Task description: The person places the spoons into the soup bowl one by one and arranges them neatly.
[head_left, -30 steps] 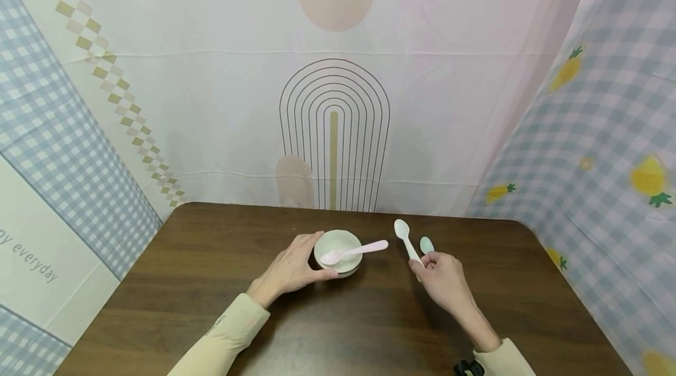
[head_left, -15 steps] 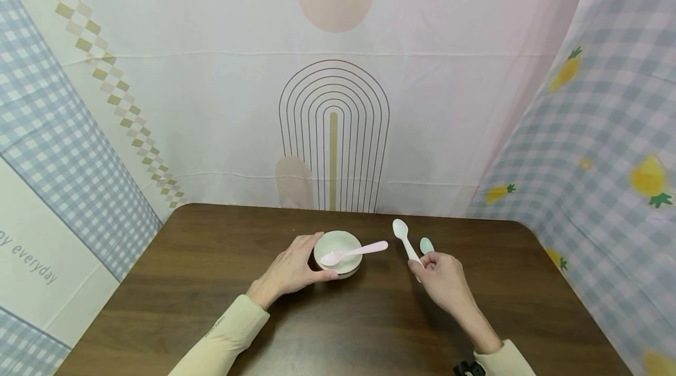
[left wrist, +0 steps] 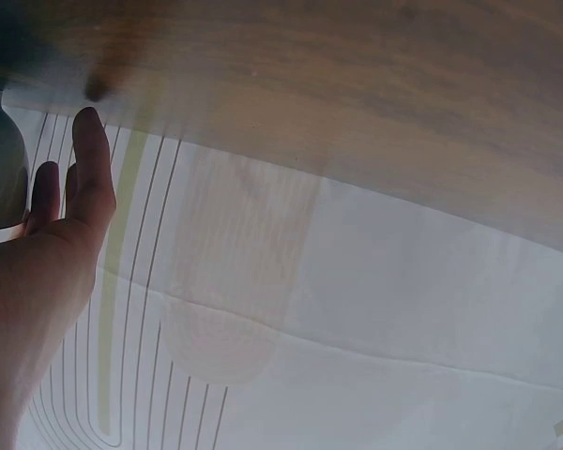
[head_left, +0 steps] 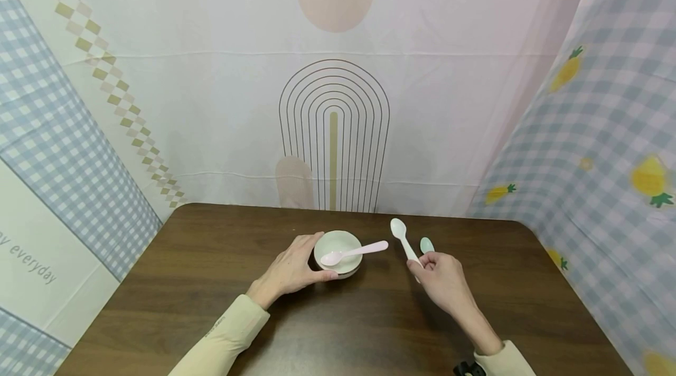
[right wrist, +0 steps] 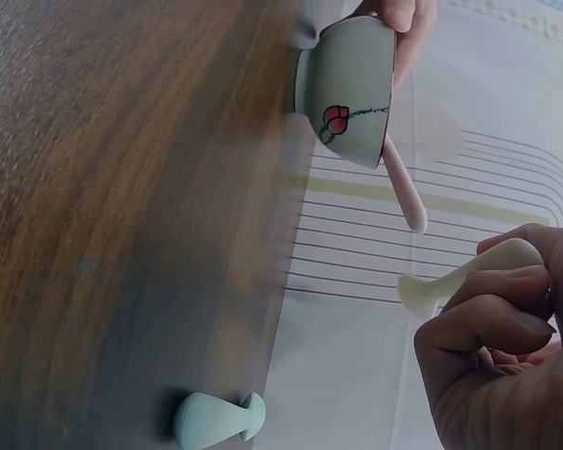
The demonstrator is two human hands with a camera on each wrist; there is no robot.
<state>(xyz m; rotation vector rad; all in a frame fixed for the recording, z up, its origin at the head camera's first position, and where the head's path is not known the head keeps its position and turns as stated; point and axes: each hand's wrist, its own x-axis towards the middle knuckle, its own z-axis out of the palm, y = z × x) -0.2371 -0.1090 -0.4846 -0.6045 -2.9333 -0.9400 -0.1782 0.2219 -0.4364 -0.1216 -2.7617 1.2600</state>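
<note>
In the head view my left hand point(head_left: 290, 264) holds a small pale bowl point(head_left: 339, 239) by its left side, thumb at the near rim and fingers round the far side. A pink spoon point(head_left: 369, 248) leans in this bowl, its handle sticking out over the right rim. My right hand point(head_left: 445, 282) pinches the handle of a white spoon point(head_left: 405, 241), whose head points away from me. The right wrist view has that spoon point(right wrist: 469, 272) raised above the table. Just beyond the right hand lies a mint-green spoon point(head_left: 426, 244), its handle hidden by the hand.
A brown wooden table point(head_left: 338, 329) carries everything. Behind it hangs a white patterned cloth point(head_left: 232, 118), and a blue checked cloth point(head_left: 591, 147) with pineapples lines the right side. The right wrist view shows the bowl's footed base and the mint-green spoon point(right wrist: 211, 422) on the table.
The white spoon's head has swung slightly to the left in my right hand. My left hand, the bowl and the pink spoon stay where they were.
</note>
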